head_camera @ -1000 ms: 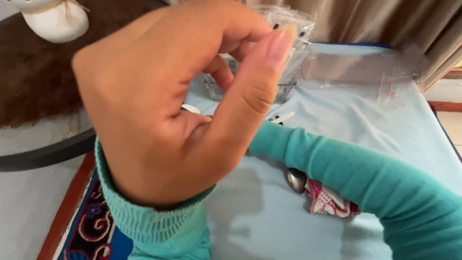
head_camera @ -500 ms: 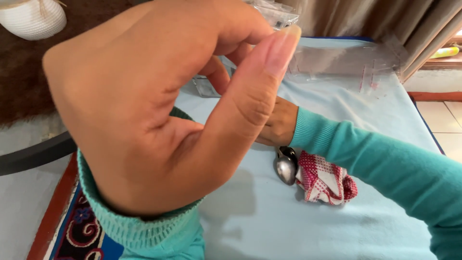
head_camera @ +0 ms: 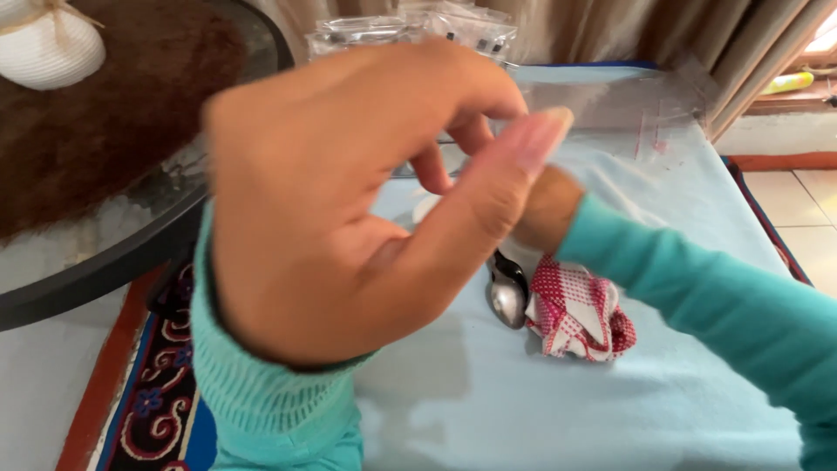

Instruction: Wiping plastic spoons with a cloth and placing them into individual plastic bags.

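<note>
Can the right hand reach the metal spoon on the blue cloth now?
Probably yes. The right hand is just above the spoon, with nothing between them; the checked cloth lies beside it.

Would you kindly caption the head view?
Left hand raised near the camera, hiding the right hand; spoon beside crumpled red-checked cloth on pale blue surface.

A round glass table (head_camera: pixel 105 279) with a dark rim stands at the left, with a brown shaggy mat (head_camera: pixel 113 113) on it. On the mat sits a white ribbed ornament (head_camera: pixel 48 44), possibly a shell shape, though it is cut off at the edge. Clear plastic bags (head_camera: pixel 410 26) are stacked at the back of the pale blue sheet (head_camera: pixel 610 410), before a beige curtain (head_camera: pixel 628 30). A patterned rug (head_camera: pixel 148 392) lies below, with floor tiles (head_camera: pixel 802 218) at the right.
</note>
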